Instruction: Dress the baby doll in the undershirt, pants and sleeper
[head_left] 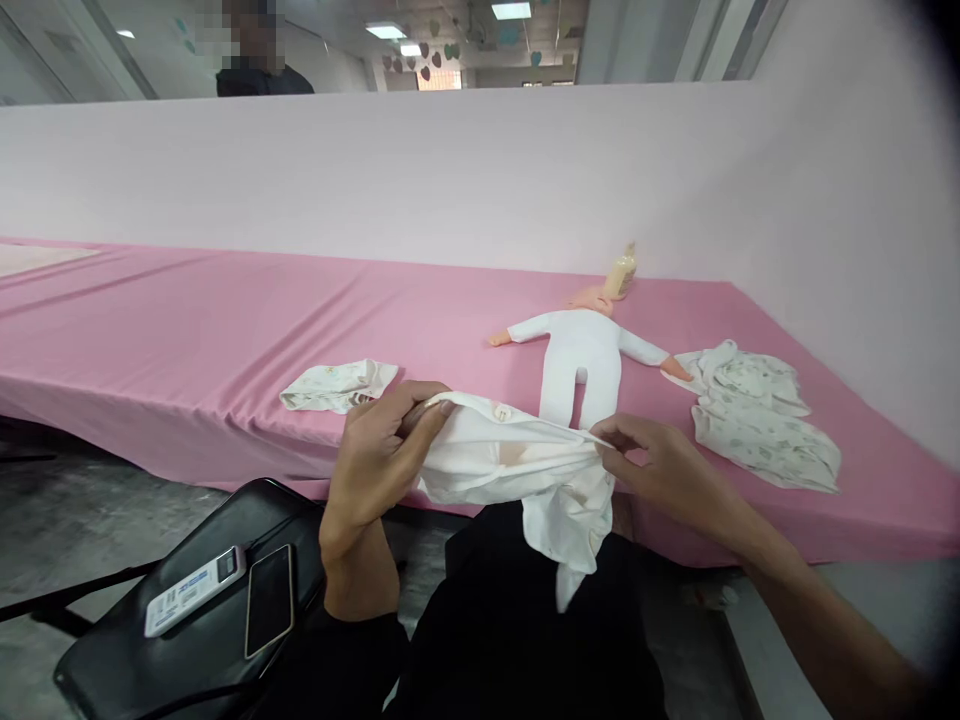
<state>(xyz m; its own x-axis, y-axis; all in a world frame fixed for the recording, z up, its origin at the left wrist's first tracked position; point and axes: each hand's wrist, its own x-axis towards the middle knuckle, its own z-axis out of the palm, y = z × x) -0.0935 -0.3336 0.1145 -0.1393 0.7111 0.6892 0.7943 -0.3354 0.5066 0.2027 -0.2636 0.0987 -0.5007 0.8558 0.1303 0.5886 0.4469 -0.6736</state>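
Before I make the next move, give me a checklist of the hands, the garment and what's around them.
1. Left hand gripping the white printed garment: ok.
2. Right hand pinching the garment's edge: ok.
3. Garment smooth: not ok, it is creased, with part hanging down.
4. Doll lying on the pink sheet: ok.
5. Pump bottle apart from the doll's head: cannot tell, they overlap in view.
6. Smartphone off the sheet: ok, on the black chair.
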